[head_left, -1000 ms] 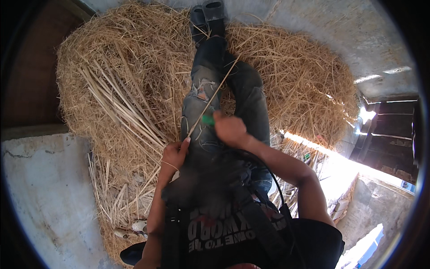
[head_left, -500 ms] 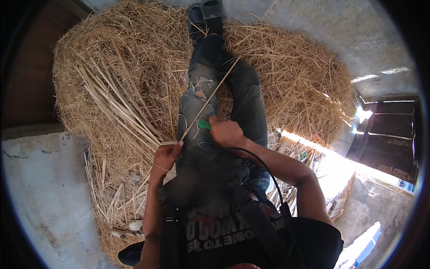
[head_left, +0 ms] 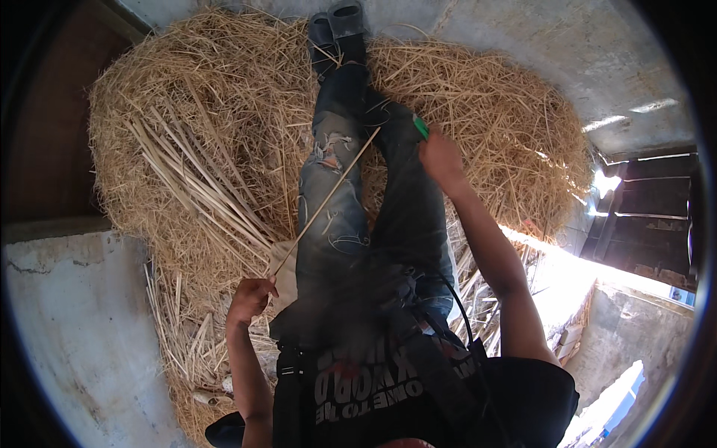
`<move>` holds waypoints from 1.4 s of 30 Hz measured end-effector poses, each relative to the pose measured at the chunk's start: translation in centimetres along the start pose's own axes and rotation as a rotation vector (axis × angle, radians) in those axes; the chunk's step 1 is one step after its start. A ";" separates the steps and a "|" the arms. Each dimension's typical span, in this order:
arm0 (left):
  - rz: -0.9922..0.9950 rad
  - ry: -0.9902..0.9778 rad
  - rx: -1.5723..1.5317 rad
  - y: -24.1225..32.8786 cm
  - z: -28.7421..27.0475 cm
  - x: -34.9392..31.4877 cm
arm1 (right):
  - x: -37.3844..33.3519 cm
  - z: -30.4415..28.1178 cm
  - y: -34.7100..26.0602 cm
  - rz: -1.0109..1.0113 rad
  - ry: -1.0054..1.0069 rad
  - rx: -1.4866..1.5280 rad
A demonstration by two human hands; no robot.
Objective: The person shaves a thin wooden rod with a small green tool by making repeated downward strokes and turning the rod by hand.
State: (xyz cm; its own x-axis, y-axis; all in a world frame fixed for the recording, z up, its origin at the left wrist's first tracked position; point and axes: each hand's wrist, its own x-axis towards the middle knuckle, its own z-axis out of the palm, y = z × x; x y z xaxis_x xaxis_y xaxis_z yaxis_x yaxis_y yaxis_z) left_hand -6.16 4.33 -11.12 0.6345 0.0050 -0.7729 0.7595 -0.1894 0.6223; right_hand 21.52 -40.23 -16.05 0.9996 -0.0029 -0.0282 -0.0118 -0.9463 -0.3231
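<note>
Head view: the left hand (head_left: 250, 300) is low beside the left thigh, thumb and fingers closed together on the near end of a stick (head_left: 327, 203). That stick slants up and away over the left leg of the jeans (head_left: 407, 179), its far tip between the legs near the right knee; whether it touches the cloth cannot be told.

Farther forward, the right hand (head_left: 442, 158) is just beside the right knee, fingers curled around a green tool (head_left: 420, 126). One end of the tool juts out up and to the left, apart from the stick; its working part is too small to make out.

Straw (head_left: 485, 127) spreads under and around the legs. On its left half lies a bundle (head_left: 196, 183) of pale sticks, running from near its upper left edge down toward the left thigh. Near the bundle's lower end, a tan piece (head_left: 279, 254) shows beside the thigh, behind the held stick. Dark shoes (head_left: 346, 21) stand out at the straw's top edge. A grey wall (head_left: 75, 299) borders its lower left edge, and dark boards (head_left: 650, 205) are beyond its right edge.
</note>
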 end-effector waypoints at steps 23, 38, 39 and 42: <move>0.135 0.129 0.198 6.5 7.5 4.4 | -11.1 3.3 -12.6 -0.422 -0.127 0.152; 0.256 0.279 0.382 -0.4 3.3 -1.0 | -2.8 2.6 -7.7 -0.215 -0.031 0.068; 0.298 0.280 0.377 -1.3 2.8 -1.2 | -2.0 2.5 -7.1 -0.185 -0.025 0.062; 0.295 0.318 0.394 -3.3 1.3 -2.6 | 0.5 1.5 -5.2 -0.036 -0.036 0.063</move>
State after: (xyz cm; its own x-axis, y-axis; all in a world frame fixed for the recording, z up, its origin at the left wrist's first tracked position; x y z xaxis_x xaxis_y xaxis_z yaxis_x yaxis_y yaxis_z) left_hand -10.51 3.70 -11.31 0.8691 0.1794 -0.4609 0.4722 -0.5780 0.6655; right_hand 22.03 -34.85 -15.77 0.9979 0.0434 -0.0486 0.0215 -0.9233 -0.3836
